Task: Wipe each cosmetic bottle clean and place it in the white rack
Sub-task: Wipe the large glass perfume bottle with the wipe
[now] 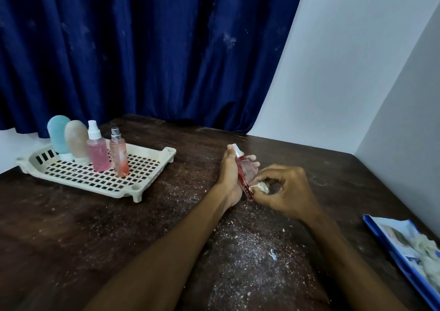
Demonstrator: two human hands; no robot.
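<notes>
Currently, your left hand (229,175) grips the red spray bottle (244,172) at frame centre, tilted so its side faces the tissue wad (262,187) pinched in your right hand (284,191). Four bottles stand in the white rack (142,167) at left.

Rack (170,153) on counter (119,239), far left, toward back edge. Four bottles upright in rack, row running left to right: first tube (58,134), second tube (76,139) touching it, pump bottle (97,151), slim bottle (119,156) nearest me. My left grip (228,175) right of rack, mid-counter, holds fifth bottle (245,167), nozzle pointing away. My right grip (285,189) just right, pinching wad (262,187) against bottle's near end. Crumbs (238,251) on counter before both grips. Packet (409,246) at right edge. Curtain (142,48) behind counter; wall (345,72) right.
</notes>
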